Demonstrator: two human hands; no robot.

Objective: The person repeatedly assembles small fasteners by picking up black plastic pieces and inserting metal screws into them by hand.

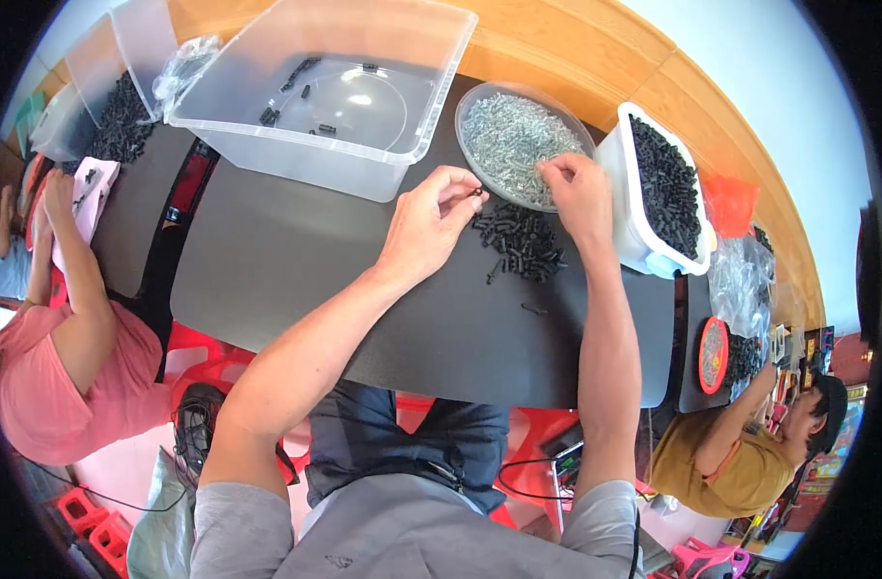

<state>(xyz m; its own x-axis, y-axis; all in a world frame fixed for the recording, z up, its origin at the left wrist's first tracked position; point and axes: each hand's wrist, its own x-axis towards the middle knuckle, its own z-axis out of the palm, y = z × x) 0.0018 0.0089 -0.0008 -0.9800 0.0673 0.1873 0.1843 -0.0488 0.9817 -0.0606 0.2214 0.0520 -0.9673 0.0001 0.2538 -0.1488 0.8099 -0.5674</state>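
My left hand (429,220) pinches a small black part (477,192) between thumb and fingertips, just left of the round clear bowl. That bowl (463,99) is filled with small silvery metal pieces (511,135) that look like screws. Over its right side, the fingers of my right hand (580,193) are pressed together at the metal pieces. What they hold, if anything, is too small to make out. Between my hands, against the bowl's near side, lies a loose pile of black plastic parts (520,241). One stray black part (534,309) lies nearer to me.
A large clear bin (296,159) with a few black parts stands at the back left. Right of the bowl, a white tub (622,217) is full of black parts. Two people sit along the dark table (267,261), one in pink (84,367) left, another in mustard (725,463) right.
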